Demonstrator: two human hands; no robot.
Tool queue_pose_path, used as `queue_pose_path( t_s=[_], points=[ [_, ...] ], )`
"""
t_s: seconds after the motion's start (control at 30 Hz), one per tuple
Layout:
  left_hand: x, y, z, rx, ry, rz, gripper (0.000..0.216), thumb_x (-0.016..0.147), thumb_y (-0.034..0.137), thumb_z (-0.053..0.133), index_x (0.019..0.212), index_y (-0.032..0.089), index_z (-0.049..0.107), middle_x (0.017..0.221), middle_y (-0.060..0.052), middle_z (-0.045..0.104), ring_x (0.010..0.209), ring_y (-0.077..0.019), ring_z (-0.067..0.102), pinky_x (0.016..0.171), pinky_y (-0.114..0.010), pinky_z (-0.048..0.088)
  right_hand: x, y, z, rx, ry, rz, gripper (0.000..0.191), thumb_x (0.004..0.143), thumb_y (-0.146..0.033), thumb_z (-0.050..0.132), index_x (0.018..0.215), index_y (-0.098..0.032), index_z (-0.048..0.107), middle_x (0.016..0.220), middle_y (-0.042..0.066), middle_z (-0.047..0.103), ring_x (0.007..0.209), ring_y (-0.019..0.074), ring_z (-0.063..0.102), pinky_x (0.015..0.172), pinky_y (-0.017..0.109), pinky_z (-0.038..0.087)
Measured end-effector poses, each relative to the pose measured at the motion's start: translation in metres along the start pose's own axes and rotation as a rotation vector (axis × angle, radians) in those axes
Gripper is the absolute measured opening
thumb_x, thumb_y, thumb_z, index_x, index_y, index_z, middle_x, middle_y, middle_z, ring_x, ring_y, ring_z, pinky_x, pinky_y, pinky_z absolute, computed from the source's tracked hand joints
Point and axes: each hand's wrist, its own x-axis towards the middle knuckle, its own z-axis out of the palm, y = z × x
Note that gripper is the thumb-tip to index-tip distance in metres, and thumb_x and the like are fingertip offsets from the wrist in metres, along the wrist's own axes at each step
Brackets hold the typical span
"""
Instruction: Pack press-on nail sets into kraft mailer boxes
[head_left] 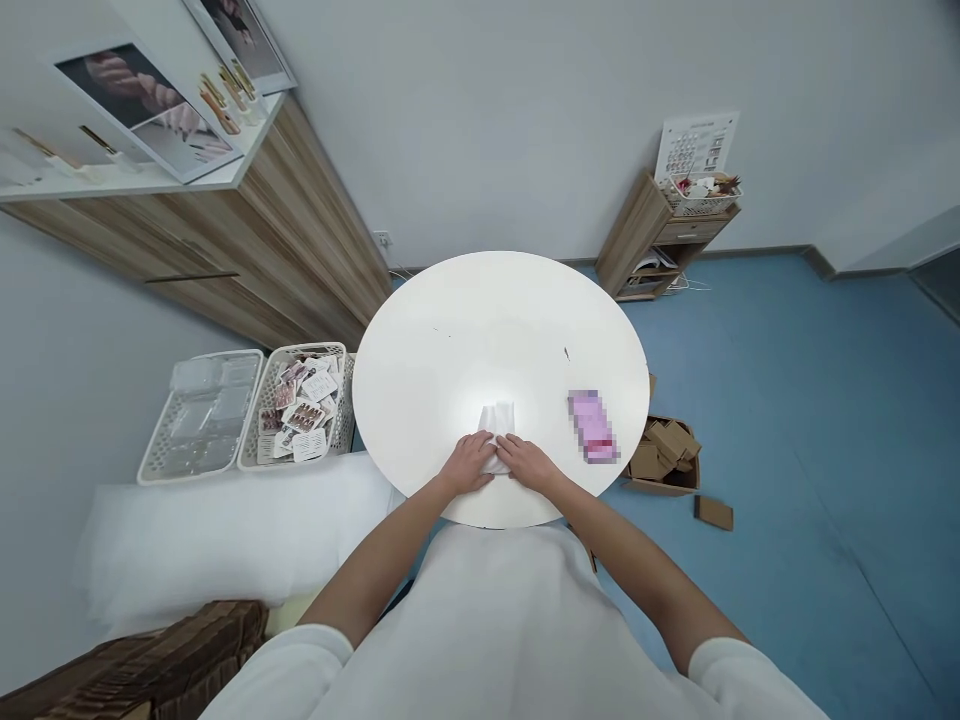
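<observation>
A small white folded sheet point(501, 416), thin and creased like tissue or cloth, lies on the white oval table point(480, 310) near its front edge. My left hand point(469, 462) is on the sheet's left side, its fingers bent over the material. From the other side, my right hand point(527, 464) holds the sheet, fingertips close to those of the left. The part under the fingers is hidden. Right of my hands lies a pink-purple rectangular object point(593, 426), blurred into blocks.
Left of the table stand a white basket of printed cards point(247, 440) and a basket of clear plastic boxes point(154, 460). A carton of cardboard pieces point(664, 488) sits on the floor at right. A small wooden cabinet point(634, 235) stands behind, against the wall.
</observation>
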Motion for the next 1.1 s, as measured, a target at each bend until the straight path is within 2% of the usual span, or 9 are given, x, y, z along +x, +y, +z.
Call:
queue_pose_path(
  t_s=[0.17, 0.3, 0.43, 0.57, 0.7, 0.83, 0.97, 1.1],
  points=[
    [0.003, 0.002, -0.006, -0.081, 0.021, -0.004, 0.050, 0.061, 0.025, 0.057, 0.110, 0.019, 0.046, 0.123, -0.011, 0.043, 0.115, -0.0275, 0.039, 0.092, -0.039, 0.032, 0.001, -0.004, -0.002, 0.123, 0.038, 0.028, 0.052, 0.067, -0.011, 0.049, 0.118, -0.011, 0.040, 0.126, 0.015, 0.041, 0.120, 0.0276, 0.032, 0.090, 0.038, 0.038],
    [-0.007, 0.005, -0.011, -0.185, -0.018, 0.005, 0.044, 0.063, 0.025, 0.053, 0.106, 0.021, 0.046, 0.111, -0.008, 0.052, 0.100, -0.0250, 0.048, 0.086, -0.037, 0.036, -0.009, -0.010, -0.005, 0.290, 0.026, 0.025, 0.051, 0.065, -0.017, 0.050, 0.115, -0.014, 0.041, 0.112, 0.013, 0.051, 0.106, 0.0260, 0.044, 0.083, 0.039, 0.040],
    [-0.014, 0.008, -0.013, -0.275, -0.029, -0.038, 0.036, 0.068, 0.023, 0.047, 0.104, 0.021, 0.046, 0.098, -0.005, 0.056, 0.089, -0.0213, 0.052, 0.085, -0.037, 0.036, -0.016, -0.014, -0.007, 0.424, 0.051, 0.132, 0.033, 0.068, -0.022, 0.048, 0.101, -0.018, 0.046, 0.089, 0.006, 0.056, 0.080, 0.0200, 0.050, 0.070, 0.032, 0.040],
    [-0.004, 0.005, -0.012, -0.342, 0.014, -0.163, 0.021, 0.074, 0.022, 0.040, 0.092, 0.022, 0.051, 0.095, -0.003, 0.055, 0.096, -0.0213, 0.048, 0.088, -0.039, 0.033, -0.007, -0.008, -0.010, 0.567, 0.066, 0.249, 0.015, 0.072, -0.023, 0.040, 0.085, -0.019, 0.048, 0.074, 0.001, 0.053, 0.065, 0.0155, 0.046, 0.060, 0.028, 0.037],
    [0.007, -0.002, -0.006, -0.466, 0.119, -0.411, 0.021, 0.081, 0.033, 0.038, 0.092, 0.023, 0.053, 0.102, -0.004, 0.053, 0.101, -0.0228, 0.045, 0.087, -0.041, 0.035, 0.010, 0.000, -0.010, 0.620, 0.184, 0.436, 0.017, 0.076, -0.026, 0.037, 0.082, -0.019, 0.050, 0.086, 0.004, 0.052, 0.080, 0.0174, 0.047, 0.070, 0.029, 0.038],
    [0.008, -0.006, 0.007, -0.618, 0.194, -0.506, 0.030, 0.080, 0.034, 0.043, 0.105, 0.019, 0.050, 0.097, -0.006, 0.054, 0.085, -0.0172, 0.051, 0.078, -0.033, 0.042, 0.023, 0.006, -0.007, 0.606, 0.188, 0.617, 0.025, 0.081, -0.032, 0.033, 0.085, -0.019, 0.053, 0.086, 0.006, 0.051, 0.084, 0.0184, 0.047, 0.075, 0.030, 0.038],
    [0.007, -0.004, 0.019, -0.670, 0.256, -0.628, 0.045, 0.074, 0.022, 0.054, 0.117, 0.014, 0.042, 0.100, -0.008, 0.052, 0.076, -0.0128, 0.053, 0.076, -0.030, 0.044, 0.031, 0.007, -0.002, 0.586, 0.217, 0.707, 0.034, 0.084, -0.034, 0.027, 0.103, -0.016, 0.049, 0.098, 0.010, 0.049, 0.090, 0.0204, 0.047, 0.076, 0.031, 0.038],
    [0.006, -0.003, 0.020, -0.669, 0.245, -0.685, 0.047, 0.072, 0.023, 0.057, 0.116, 0.015, 0.042, 0.104, -0.009, 0.052, 0.080, -0.0133, 0.054, 0.078, -0.030, 0.043, 0.026, 0.006, 0.004, 0.613, 0.322, 0.760, 0.042, 0.083, -0.036, 0.032, 0.120, -0.018, 0.037, 0.112, 0.011, 0.043, 0.100, 0.0211, 0.046, 0.082, 0.032, 0.039]
  ],
)
